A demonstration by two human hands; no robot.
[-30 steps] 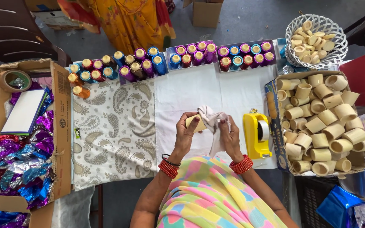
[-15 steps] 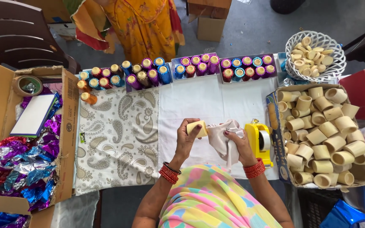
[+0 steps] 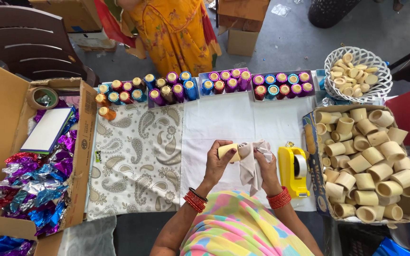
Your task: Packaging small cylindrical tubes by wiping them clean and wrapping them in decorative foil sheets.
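Yellow tape dispenser [image 3: 294, 171] on white cloth [image 3: 233, 125]. Paisley cloth [image 3: 136, 159] left of it. Foil-wrapped spools [image 3: 205, 85] in rows behind. Box of plain tubes [image 3: 368, 163] at right, white basket [image 3: 355, 73] behind it. Foil sheets [image 3: 29, 189] in carton, left.

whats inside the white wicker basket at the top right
The white wicker basket holds a heap of small cream discs and short rings, piled roughly to the rim. What lies under the top layer, and the basket's floor, is covered by the heap.
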